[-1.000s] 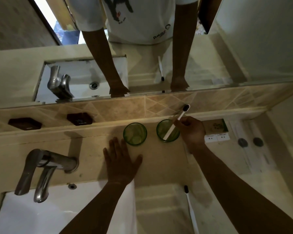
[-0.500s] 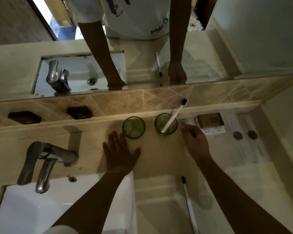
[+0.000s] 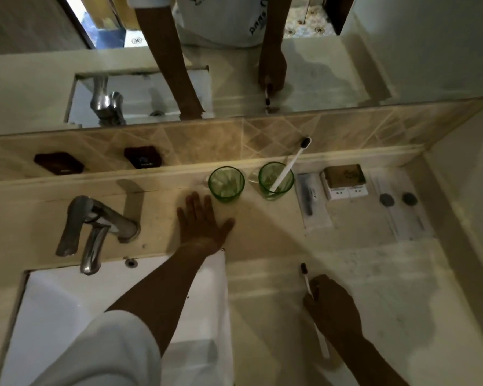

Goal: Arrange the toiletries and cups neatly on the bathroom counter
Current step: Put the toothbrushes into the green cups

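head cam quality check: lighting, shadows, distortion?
Head view: dim, warm-lit; the left hand and right hand read near-silhouette; soft arm shadow crosses the counter; wide-angle bends the backsplash ledge; green cups stay legible.

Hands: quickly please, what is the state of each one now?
Left hand: open, flat on the counter, holding nothing.
Right hand: closing on the toothbrush lying on the counter; a firm grip cannot be told.

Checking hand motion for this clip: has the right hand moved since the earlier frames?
Yes. The right hand has pulled back from the right green cup toward the counter's near edge, onto the second toothbrush.
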A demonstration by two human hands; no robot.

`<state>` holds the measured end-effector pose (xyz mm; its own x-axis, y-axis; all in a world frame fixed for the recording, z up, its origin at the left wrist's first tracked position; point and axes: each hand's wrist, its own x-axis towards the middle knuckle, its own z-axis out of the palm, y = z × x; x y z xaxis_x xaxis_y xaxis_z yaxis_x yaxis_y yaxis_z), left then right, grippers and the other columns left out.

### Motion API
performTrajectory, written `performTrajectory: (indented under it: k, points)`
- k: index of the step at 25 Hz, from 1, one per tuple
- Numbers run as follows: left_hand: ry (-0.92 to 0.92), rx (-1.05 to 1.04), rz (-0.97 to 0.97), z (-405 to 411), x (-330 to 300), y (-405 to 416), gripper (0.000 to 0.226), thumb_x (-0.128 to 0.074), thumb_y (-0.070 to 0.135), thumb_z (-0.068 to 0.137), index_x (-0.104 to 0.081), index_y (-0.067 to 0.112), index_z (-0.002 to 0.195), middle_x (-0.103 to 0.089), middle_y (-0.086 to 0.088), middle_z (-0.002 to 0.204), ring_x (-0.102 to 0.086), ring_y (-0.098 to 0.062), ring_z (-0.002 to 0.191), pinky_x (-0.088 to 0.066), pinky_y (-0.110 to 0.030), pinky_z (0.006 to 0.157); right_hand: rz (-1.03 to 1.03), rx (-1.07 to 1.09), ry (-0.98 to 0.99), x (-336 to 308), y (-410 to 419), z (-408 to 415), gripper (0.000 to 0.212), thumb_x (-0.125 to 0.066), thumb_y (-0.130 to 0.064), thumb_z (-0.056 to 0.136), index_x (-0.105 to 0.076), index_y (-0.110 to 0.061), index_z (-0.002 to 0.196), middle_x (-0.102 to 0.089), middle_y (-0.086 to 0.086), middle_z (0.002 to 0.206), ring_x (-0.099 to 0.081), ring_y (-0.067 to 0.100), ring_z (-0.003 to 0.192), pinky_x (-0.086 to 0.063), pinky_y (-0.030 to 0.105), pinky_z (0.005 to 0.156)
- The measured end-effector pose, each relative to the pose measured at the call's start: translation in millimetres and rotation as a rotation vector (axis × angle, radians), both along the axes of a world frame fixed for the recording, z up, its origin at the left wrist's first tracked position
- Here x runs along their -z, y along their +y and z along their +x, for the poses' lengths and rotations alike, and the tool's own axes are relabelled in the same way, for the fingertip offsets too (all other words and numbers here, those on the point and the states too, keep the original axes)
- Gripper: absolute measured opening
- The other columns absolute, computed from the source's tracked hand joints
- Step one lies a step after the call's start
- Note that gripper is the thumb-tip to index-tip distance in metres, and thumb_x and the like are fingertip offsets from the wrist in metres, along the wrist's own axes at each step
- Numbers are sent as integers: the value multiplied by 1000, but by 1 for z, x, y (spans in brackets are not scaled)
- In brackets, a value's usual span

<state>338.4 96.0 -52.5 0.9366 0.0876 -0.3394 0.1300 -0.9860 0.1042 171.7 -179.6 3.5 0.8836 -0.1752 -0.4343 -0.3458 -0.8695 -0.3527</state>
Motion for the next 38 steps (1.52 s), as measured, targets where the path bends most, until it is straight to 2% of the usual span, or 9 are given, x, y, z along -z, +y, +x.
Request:
performTrajectory:
  k: [6,8,11,14,19,25,29,33,38]
  points:
    - [3,131,-36,-4,6,31,98,-19,82,82,15,25,154,23,-10,164,23,-26,150,11,-49,121,176,122,22,-19,28,47,12,-74,-28,83,-63,-30,83,-58,-19,72,-56,-2,64,-41,13,62]
    - [7,147,-46,-4,10,36,99,-14,84,79,19,27,153,27,-9,162,27,-24,148,14,-48,120,333,207,-107,-40,42,87,9,-75,-28,83,-66,-26,82,-67,-14,73,-61,-1,60,-47,16,62]
    - [-32,125,-47,-7,16,31,102,-11,88,77,24,27,151,31,-9,160,31,-25,147,21,-48,117,687,393,-357,-79,63,154,7,-75,-23,84,-71,-17,85,-74,0,76,-72,13,70,-58,34,72]
    - [-74,127,-27,-9,19,27,101,-11,87,78,20,26,152,26,-11,163,29,-26,148,22,-48,116,933,501,-500,-100,80,204,11,-73,-14,84,-70,-4,88,-75,8,81,-74,21,76,-60,32,74]
    - [-127,120,-33,-10,19,26,100,-14,86,80,18,26,154,24,-10,163,27,-27,148,23,-47,116,911,524,-446,-81,104,234,10,-73,-12,85,-71,-6,92,-75,10,84,-74,19,73,-55,22,58]
    - [-161,115,-37,-12,21,25,99,-11,87,80,19,27,153,22,-11,164,28,-26,148,21,-48,117,815,460,-408,-50,117,231,10,-76,-15,83,-70,-16,75,-71,6,66,-68,18,55,-49,26,46]
    - [-171,110,-48,-13,23,24,100,-12,88,80,19,28,153,22,-10,164,29,-26,148,22,-47,117,744,429,-405,-46,116,234,9,-74,-19,85,-73,-14,78,-73,10,68,-71,21,55,-47,24,37]
    - [-178,113,-49,-13,21,25,100,-16,87,81,17,27,154,19,-10,165,24,-27,149,25,-45,116,756,418,-358,-50,117,239,12,-73,-18,86,-74,-14,75,-73,11,68,-71,21,56,-52,28,41]
    - [-170,114,-60,-13,19,25,100,-13,88,80,18,28,154,21,-9,164,24,-27,149,21,-47,118,674,405,-363,-52,121,244,20,-73,-20,85,-73,-20,65,-70,3,54,-69,21,47,-55,29,43]
